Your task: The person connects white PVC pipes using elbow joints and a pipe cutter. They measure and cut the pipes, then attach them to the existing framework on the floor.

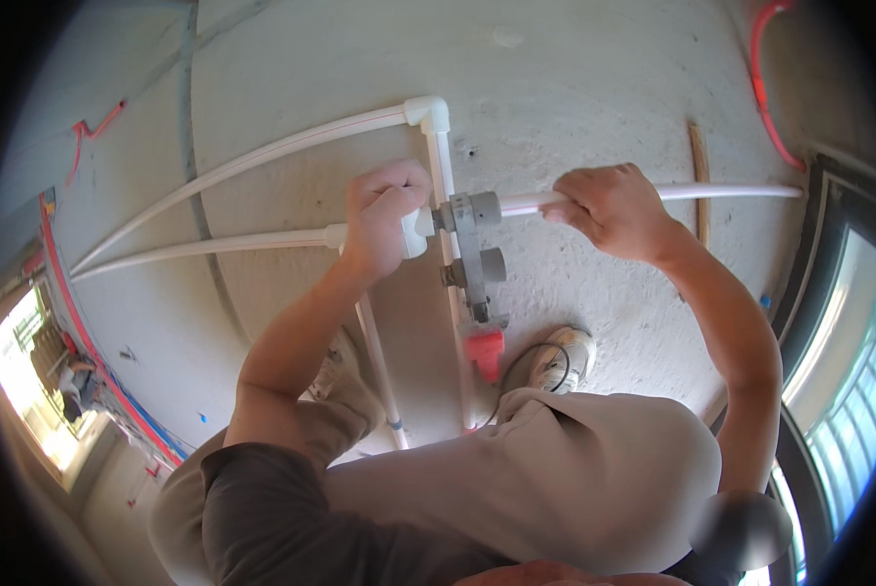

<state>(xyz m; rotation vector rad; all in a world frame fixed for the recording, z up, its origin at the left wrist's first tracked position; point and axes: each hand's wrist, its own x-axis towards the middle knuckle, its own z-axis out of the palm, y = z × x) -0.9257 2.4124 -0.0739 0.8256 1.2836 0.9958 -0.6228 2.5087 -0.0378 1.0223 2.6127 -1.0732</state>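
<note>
My left hand [377, 220] is closed around a white plastic tee fitting [418, 232], pressing it against the left side of a pipe welding iron [471, 264]. This iron has a grey heating plate with round sockets and a red handle [485, 350] pointing toward me. A white pipe [736, 191] runs in from the right, and my right hand [616, 210] grips it near its end. That end meets the upper grey socket [484, 207] on the iron's right side. How deep the pipe and the fitting sit is hidden.
Behind the iron, a vertical white pipe [440, 161] joins an elbow [426, 110] and a long pipe [252, 161] running left. A wooden strip [700, 181] lies under the right pipe. My shoe [565, 358] stands beside the iron's black cord [553, 346]. A dark window frame [814, 264] borders the right.
</note>
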